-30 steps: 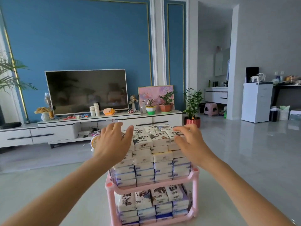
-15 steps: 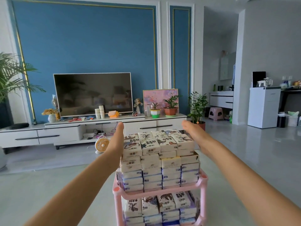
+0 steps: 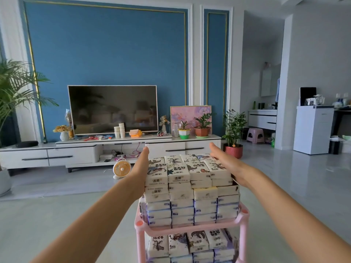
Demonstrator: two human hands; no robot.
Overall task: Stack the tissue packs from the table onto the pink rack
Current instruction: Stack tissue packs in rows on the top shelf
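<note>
Landmark: pink plastic tiered rack (image 3: 244,218), directly in front of you.
Stock: white printed tissue packs (image 3: 178,174), heaped in rows on the rack's top shelf, rising well above its rim; more fill the shelf beneath.
Your left hand (image 3: 141,168): fingers straight and together, flat against the heap's left side.
Your right hand (image 3: 227,165): fingers straight, flat against the heap's right side.
Beyond the rack, left: small round orange fan (image 3: 122,168), on the floor.
</note>
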